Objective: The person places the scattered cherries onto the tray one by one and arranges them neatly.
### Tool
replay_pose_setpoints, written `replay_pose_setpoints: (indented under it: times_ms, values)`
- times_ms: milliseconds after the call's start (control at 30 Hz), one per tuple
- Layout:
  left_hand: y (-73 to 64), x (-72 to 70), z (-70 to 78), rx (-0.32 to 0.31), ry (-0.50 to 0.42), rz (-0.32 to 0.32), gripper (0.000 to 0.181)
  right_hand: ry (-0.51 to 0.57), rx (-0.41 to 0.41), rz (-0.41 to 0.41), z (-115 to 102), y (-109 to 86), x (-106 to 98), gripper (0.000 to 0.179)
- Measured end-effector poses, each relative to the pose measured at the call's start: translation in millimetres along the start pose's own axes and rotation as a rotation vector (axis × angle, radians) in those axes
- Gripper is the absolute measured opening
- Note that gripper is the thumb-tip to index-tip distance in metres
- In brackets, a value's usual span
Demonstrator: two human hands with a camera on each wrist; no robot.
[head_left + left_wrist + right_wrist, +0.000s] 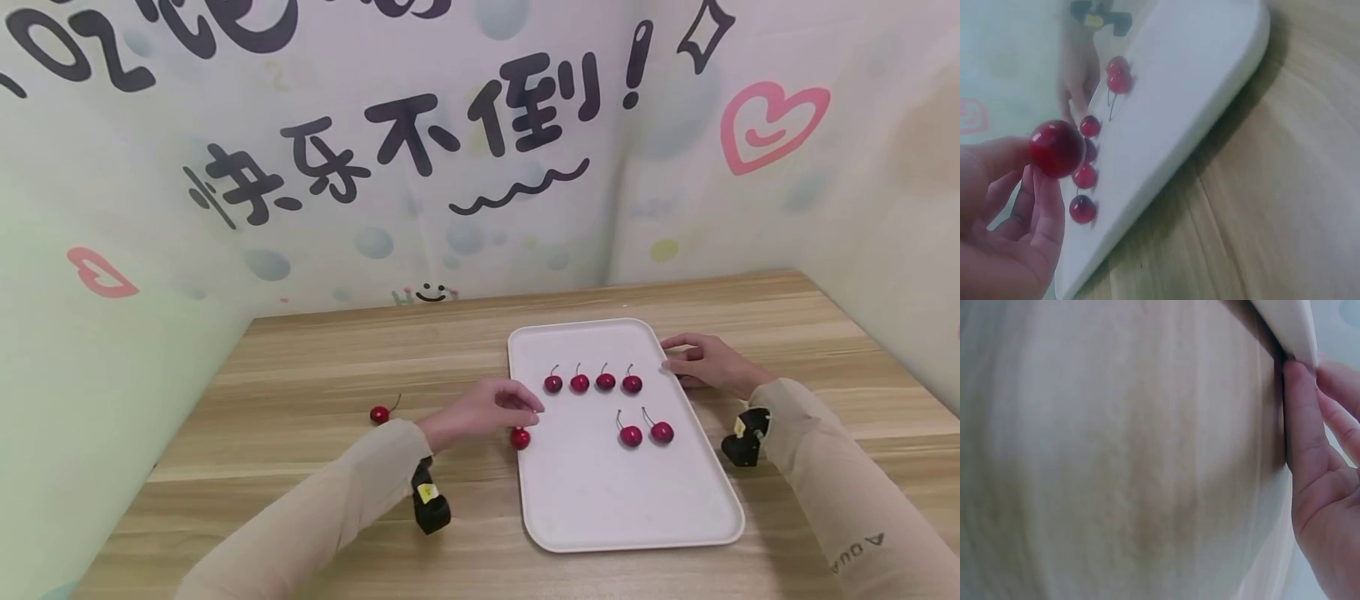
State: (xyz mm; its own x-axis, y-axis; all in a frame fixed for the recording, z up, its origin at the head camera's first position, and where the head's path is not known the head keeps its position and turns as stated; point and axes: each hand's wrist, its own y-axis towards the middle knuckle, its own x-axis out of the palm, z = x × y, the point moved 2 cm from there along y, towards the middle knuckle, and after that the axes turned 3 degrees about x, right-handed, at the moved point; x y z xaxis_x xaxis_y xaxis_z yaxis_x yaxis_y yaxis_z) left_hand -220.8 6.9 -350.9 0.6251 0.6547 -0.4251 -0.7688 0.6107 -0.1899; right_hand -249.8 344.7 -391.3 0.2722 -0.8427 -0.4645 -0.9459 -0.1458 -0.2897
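My left hand [491,408] pinches a red cherry [1057,149] between thumb and fingers, over the left edge of a white tray [600,500]. That cherry hangs just below the fingers in the head view; its stem is hidden by the hand. Several dark-red cherries [580,383] with stems up stand in a row across the tray's upper part. Two more, a left one [630,436] and a right one [662,432], sit side by side lower down. At the tray's right edge, my right hand [708,364] grips the rim [1294,337] with thumb and fingers.
One loose cherry [380,414] with its stem lies on the wooden table [300,367], left of the tray and near my left forearm. A patterned cloth backdrop [420,167] rises behind the table and along its sides.
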Motion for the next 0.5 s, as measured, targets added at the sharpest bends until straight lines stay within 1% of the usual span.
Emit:
replay_pose_setpoints:
  times_ms: [133, 300, 400, 500]
  values:
    - [11.8, 13.8, 5.5, 0.009, -0.041, 0.018, 0.019, -0.010, 0.008, 0.003, 0.2, 0.3, -0.4, 0.056]
    - [26.9, 32.8, 6.6, 0.031, -0.109, 0.054, 0.018, -0.003, 0.012, 0.004, 0.2, 0.5, -0.3, 0.055]
    - [34.1, 41.1, 9.0, 0.047, -0.125, 0.063, 0.018, -0.006, 0.009, 0.004, -0.1, 0.3, -0.1, 0.055]
    - [40.5, 45.9, 11.3, 0.046, -0.109, 0.073, 0.018, -0.005, 0.009, 0.004, 0.1, 0.2, 0.1, 0.056]
